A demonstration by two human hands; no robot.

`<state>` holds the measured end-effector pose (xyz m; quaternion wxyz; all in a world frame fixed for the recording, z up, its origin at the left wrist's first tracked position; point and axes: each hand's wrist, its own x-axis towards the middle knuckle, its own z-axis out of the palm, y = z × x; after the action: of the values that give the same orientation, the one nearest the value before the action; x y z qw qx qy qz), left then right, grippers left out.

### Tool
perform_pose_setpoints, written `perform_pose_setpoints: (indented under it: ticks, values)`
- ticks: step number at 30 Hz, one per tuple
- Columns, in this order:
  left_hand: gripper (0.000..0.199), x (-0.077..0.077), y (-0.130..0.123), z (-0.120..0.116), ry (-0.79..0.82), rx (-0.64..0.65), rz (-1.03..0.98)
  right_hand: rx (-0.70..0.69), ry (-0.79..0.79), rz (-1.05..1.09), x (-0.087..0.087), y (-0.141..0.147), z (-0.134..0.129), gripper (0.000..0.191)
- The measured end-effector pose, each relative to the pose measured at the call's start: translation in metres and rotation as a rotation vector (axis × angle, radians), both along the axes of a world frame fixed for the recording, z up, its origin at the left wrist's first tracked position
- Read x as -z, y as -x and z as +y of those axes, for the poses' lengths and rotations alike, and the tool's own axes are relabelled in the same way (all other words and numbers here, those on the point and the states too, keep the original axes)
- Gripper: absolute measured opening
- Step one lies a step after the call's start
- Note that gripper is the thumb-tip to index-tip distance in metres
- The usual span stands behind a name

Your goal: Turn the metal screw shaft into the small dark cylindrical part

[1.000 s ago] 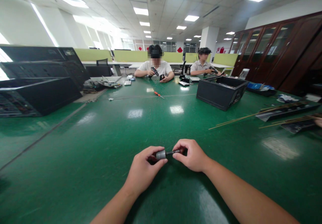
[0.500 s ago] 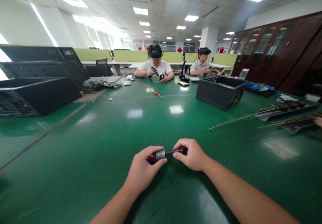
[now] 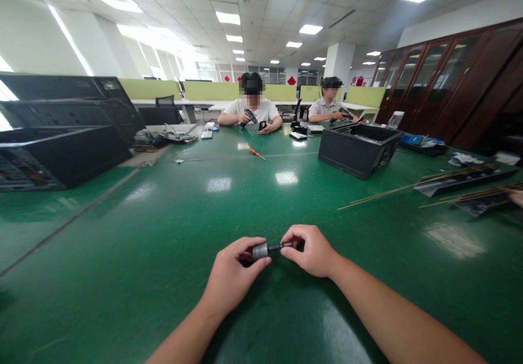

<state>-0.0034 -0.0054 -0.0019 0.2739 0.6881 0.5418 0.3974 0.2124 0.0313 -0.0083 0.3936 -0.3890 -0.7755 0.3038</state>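
Note:
A small grey metal cylinder with a thin dark shaft (image 3: 260, 251) is held level between my two hands, just above the green tabletop (image 3: 171, 217). My left hand (image 3: 232, 274) pinches the wide grey end between thumb and fingers. At the other end, my right hand (image 3: 311, 250) grips the tip of the shaft between thumb and fingertips. Whether the cylinder and shaft are one piece or two fitted together, I cannot tell.
Farther off lies an orange screwdriver (image 3: 256, 153). A black open case (image 3: 351, 151) stands right of centre, with thin brass-coloured rods (image 3: 384, 196) nearer me. Large black cases (image 3: 69, 157) fill the left side. Two people sit opposite, holding power tools.

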Motion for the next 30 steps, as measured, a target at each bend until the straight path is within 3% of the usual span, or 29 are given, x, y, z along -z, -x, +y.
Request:
perform_pose_setpoints:
  ticks: [30]
  values:
    - [0.031, -0.0022, -0.0017, 0.0012, 0.015, -0.012, -0.017, 0.004, 0.004, 0.002, -0.0003, -0.002, 0.0025, 0.004]
